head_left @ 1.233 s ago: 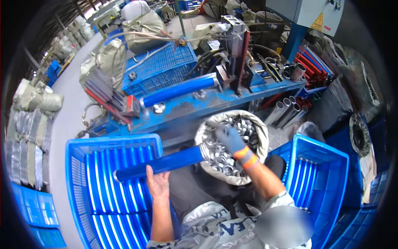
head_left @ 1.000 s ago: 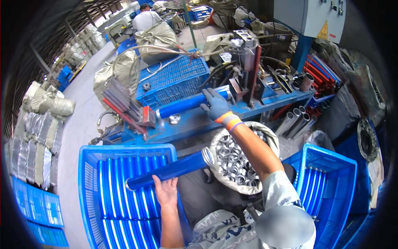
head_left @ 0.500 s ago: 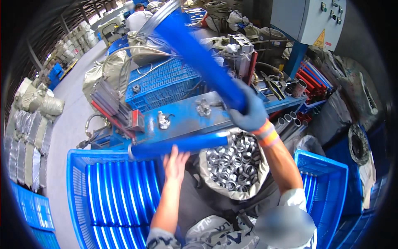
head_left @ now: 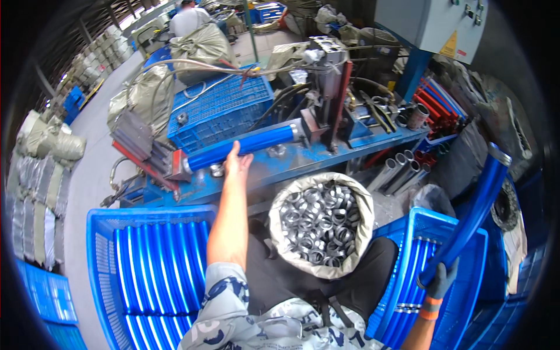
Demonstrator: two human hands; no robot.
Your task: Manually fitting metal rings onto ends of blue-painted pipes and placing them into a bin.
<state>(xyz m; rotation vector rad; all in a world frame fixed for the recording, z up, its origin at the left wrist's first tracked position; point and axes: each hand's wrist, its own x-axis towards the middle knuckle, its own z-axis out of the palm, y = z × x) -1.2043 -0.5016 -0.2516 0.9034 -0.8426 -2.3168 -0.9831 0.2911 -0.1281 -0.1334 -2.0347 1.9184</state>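
A shiny blue tube [head_left: 256,142] lies level over the workbench, between a red-edged metal fixture [head_left: 178,163] on the left and a metal block [head_left: 312,123] on the right. My bare left hand [head_left: 238,162] holds it near its middle from the near side; some fingers are hidden. Out to the right, my gloved right hand [head_left: 441,281] grips the lower end of a second blue tube [head_left: 473,204], which tilts upward with a silvery ring at its top. Under that tube stands the right blue crate [head_left: 475,256], holding more blue tubes [head_left: 411,274].
A sack [head_left: 366,233] of metal rings [head_left: 321,219] stands between my knees. The left blue crate [head_left: 96,262] holds rows of blue tubes [head_left: 157,262]. Behind the blue workbench [head_left: 373,140] are stacked blue crates [head_left: 219,111]; a grey control box [head_left: 431,26] hangs at upper right.
My left hand has moved its tube away from me, up to the fixture on the bench. My right hand has swung the other tube from over the bench down to the right crate.
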